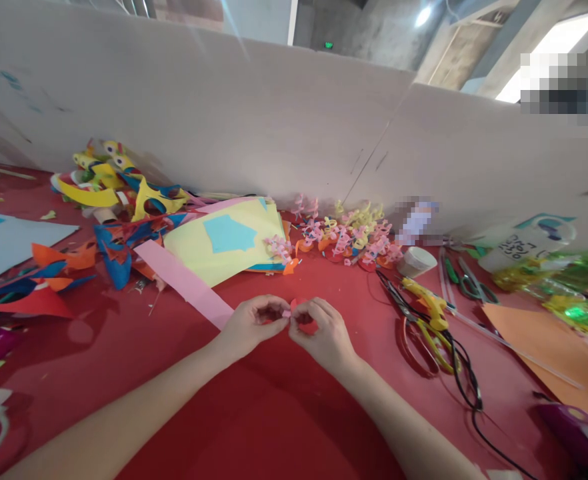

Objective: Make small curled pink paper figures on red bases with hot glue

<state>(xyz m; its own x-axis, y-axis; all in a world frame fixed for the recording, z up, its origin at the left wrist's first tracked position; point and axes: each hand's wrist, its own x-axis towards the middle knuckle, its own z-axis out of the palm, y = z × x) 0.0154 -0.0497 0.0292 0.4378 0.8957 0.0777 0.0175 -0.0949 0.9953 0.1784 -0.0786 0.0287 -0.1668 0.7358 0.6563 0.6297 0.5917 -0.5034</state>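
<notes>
My left hand (pixel 254 321) and my right hand (pixel 327 337) meet over the red table, fingertips pinched close together. Between them is a small pink paper piece (pixel 287 313), with a bit of red paper (pixel 295 303) showing at the right fingertips. Both pieces are mostly covered by the fingers. A long pink paper strip (pixel 187 283) runs from the paper stack to beneath my left hand. Beyond my hands stand several curly pink and yellow paper pieces (pixel 341 237) on small bases. A small orange paper shape (pixel 291 267) lies just in front of them.
Yellow paper (pixel 199 260) and orange and blue cut scraps (pixel 117 263) lie left. To the right are scissors (pixel 421 333), a yellow glue gun (pixel 429 300) with black cord, a white cup (pixel 417 261), green-handled scissors (pixel 471 283) and orange paper (pixel 549 347). A white partition (pixel 224 113) closes the back.
</notes>
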